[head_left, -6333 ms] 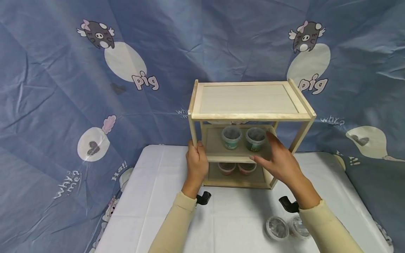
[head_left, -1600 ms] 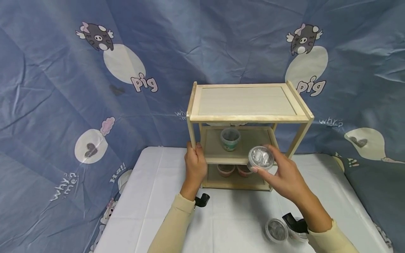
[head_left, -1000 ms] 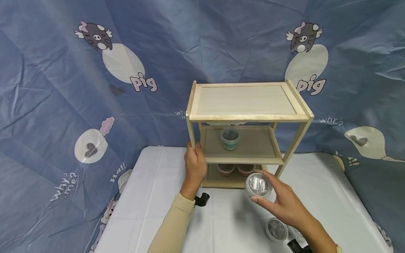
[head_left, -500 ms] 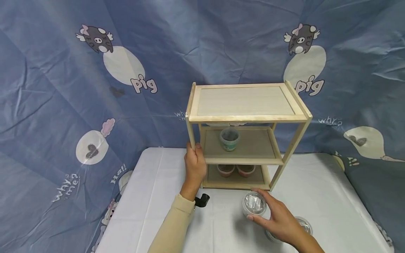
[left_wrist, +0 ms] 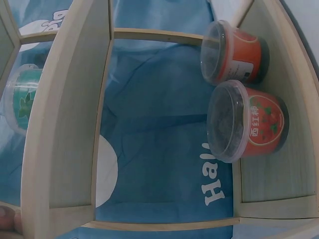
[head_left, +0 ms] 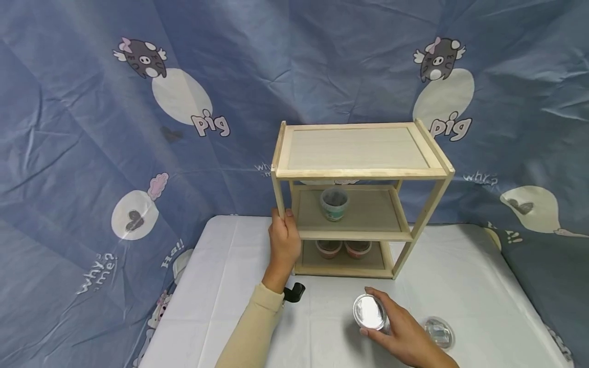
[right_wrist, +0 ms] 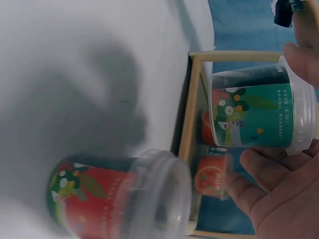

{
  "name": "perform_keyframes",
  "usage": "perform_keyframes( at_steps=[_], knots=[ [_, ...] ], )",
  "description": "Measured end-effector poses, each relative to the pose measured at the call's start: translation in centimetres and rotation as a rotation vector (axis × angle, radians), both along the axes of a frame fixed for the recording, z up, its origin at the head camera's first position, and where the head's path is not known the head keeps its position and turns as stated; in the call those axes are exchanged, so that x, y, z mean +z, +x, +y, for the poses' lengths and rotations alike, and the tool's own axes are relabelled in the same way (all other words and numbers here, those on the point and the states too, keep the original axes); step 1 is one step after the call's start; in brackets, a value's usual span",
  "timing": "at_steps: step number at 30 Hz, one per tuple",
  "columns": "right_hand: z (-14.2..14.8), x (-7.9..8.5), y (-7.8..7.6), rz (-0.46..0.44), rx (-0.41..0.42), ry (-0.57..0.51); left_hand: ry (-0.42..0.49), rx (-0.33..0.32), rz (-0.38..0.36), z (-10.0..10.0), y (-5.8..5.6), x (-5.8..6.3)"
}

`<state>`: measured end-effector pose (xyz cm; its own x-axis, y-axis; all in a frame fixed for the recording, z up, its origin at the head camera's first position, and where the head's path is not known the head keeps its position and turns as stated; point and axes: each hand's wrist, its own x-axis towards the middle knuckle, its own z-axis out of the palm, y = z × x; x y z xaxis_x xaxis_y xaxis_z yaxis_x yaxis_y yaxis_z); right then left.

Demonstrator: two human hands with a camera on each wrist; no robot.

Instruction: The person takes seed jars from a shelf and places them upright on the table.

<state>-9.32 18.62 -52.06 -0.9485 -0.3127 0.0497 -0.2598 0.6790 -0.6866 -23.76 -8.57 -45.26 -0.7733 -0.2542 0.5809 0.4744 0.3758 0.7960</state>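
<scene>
Round clear-plastic green-label tub [right_wrist: 251, 114] was gripped by R hand [head_left: 399, 329] | pale-wood 3-tier rack [head_left: 361, 148] was held by L hand [head_left: 284, 240] | tub judged prob. light, slick; best held mid-wall

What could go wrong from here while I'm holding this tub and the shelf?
Your right hand might bump the red tub standing close by on the table. It holds the green tub near its lid, which might work loose. Your left hand grips the shelf unit; a tug could shift the other green tub on it.
</scene>
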Motion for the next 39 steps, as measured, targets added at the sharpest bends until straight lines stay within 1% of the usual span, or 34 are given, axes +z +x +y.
perform_keyframes(
  at_steps=[3,6,9,13,20,24,27,30,34,37,39],
  knots=[
    [0.0,-0.7,-0.1,0.0,0.009,0.015,-0.003,0.002,0.012,0.1,0.0,0.1],
    [0.1,-1.4,0.0,-0.011,0.049,0.023,-0.002,0.008,0.019,0.1,0.0,0.2],
    [0.0,-2.1,0.1,0.019,0.094,0.049,-0.002,0.015,0.022,0.1,-0.1,0.1],
    [0.1,-2.8,0.3,0.053,0.117,0.083,-0.01,0.021,0.02,0.2,-0.1,0.0],
    [0.2,-3.1,0.5,0.035,0.143,0.101,-0.014,0.018,0.018,0.1,-0.1,0.0],
    [0.2,-3.4,0.6,0.058,0.164,0.085,-0.008,0.003,0.008,0.0,0.0,0.0],
    [0.2,-3.7,0.6,0.072,0.171,0.095,-0.004,-0.001,0.006,0.0,0.0,0.0],
    [0.2,-3.8,0.6,0.044,0.163,0.102,-0.006,0.006,0.008,0.0,0.0,-0.1],
    [0.2,-3.9,0.5,0.014,0.168,0.086,-0.011,0.011,0.011,0.0,0.0,-0.1],
    [0.3,-4.1,0.5,0.018,0.178,0.097,-0.013,0.012,0.006,0.0,0.0,0.0],
    [0.3,-4.2,0.5,0.029,0.177,0.123,-0.011,0.008,0.002,0.0,-0.1,0.0]
  ],
)
